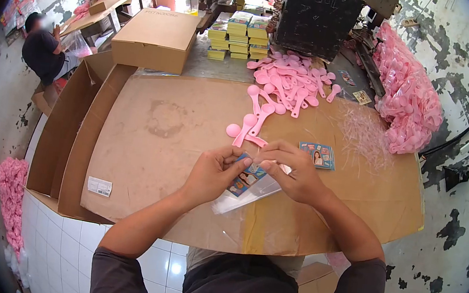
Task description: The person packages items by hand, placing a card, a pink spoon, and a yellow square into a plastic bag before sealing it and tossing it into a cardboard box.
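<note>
My left hand (217, 170) is closed on a blue printed card (246, 181) with a small picture of a person on it. Close beside it, my right hand (292, 173) has its fingertips pinched together at the card's upper edge; what lies between them is too small to make out. Clear plastic sleeves (252, 197) lie under the card and hands. Just beyond my fingers are loose pink measuring spoons (246, 126), trailing from a larger spoon pile (286, 77). A second blue card (317, 155) lies to the right of my right hand.
A cardboard sheet (147, 154) covers the table. Card stacks (238, 37) and a closed carton (154, 36) stand behind, near a black box (318, 20). Bagged pink spoons (408, 97) and plastic shreds (363, 132) are at right. Another person (46, 50) sits far left.
</note>
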Demonstrator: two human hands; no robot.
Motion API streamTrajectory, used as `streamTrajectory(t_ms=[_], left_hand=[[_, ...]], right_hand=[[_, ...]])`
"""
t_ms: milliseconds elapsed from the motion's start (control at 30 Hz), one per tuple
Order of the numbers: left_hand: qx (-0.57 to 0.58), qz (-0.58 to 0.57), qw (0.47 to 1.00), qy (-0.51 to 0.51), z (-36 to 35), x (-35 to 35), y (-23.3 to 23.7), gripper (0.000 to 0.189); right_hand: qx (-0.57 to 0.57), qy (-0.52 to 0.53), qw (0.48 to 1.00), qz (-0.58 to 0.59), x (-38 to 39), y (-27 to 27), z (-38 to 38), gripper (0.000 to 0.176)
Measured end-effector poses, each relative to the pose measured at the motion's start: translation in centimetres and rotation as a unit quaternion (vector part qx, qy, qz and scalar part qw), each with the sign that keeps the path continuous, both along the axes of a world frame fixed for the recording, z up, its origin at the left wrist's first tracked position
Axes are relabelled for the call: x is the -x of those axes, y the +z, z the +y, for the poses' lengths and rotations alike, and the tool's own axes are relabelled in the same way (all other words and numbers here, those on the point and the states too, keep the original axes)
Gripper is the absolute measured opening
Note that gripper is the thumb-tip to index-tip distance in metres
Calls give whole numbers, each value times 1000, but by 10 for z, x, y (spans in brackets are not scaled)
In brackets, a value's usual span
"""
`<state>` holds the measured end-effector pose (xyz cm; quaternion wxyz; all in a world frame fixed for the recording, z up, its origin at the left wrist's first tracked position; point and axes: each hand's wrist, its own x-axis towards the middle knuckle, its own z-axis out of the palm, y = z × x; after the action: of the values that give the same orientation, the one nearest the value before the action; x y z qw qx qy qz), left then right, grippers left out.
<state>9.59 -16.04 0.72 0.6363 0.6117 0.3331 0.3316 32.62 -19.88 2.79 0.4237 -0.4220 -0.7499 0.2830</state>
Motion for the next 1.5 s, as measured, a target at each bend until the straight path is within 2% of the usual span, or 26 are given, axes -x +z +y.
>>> streamTrajectory(t_ms=[67, 167, 200, 267, 333, 400, 467, 533, 567, 600, 700, 800, 1000, 1200, 1300, 1400, 1500], left_hand=[[-10, -10, 999, 38, 4, 1, -4, 22], [-19, -63, 993, 96, 11, 4, -2, 23], [-23, -86, 990, 114, 13, 5, 1, 23], [-11, -88, 989, 118, 12, 7, 8, 23], [-7, -99, 988, 114, 11, 8, 10, 24], [-11, -123, 987, 102, 9, 4, 8, 24], [5, -107, 992, 71, 8, 7, 9, 25], [3, -97, 994, 53, 6, 9, 8, 25], [-6, -96, 994, 49, 5, 8, 6, 25], [-14, -95, 994, 44, 4, 6, 5, 26], [0, -121, 992, 25, 0, 1, 8, 26], [10, -86, 996, 19, -2, 0, 9, 26], [16, -56, 998, -2, -7, -1, 13, 22], [2, -74, 997, 0, -2, -1, -2, 22], [14, -104, 995, -6, -2, -2, 1, 22], [24, -120, 992, -18, -1, -1, 4, 22], [31, -114, 992, -55, 2, 3, 1, 26]], right_hand=[[80, 54, 990, 101, 0, 0, 16, 26], [37, -5, 995, -89, -5, -9, 52, 31], [-75, 12, 984, -159, -3, -20, 62, 30], [-293, 45, 911, -287, 8, -40, 79, 28], [-72, 18, 985, -156, 25, -41, 73, 33], [-72, 28, 987, -142, 26, -37, 74, 36], [-293, 74, 922, -243, 16, -28, 85, 35], [-116, 14, 991, -68, 15, -3, 62, 43], [-22, -17, 999, 21, 14, 4, 53, 47], [-88, -78, 991, 56, 14, 6, 57, 39], [-12, -112, 976, 187, -2, 26, 37, 36], [-33, -93, 960, 264, -13, 35, 29, 35], [9, -67, 968, 243, -1, 30, 17, 36], [-1, -76, 966, 246, 13, 11, 5, 33], [11, -26, 975, 219, 13, 2, 2, 34], [6, 6, 997, 76, -1, 15, 6, 30], [77, 35, 976, 200, 3, 34, 10, 23]])
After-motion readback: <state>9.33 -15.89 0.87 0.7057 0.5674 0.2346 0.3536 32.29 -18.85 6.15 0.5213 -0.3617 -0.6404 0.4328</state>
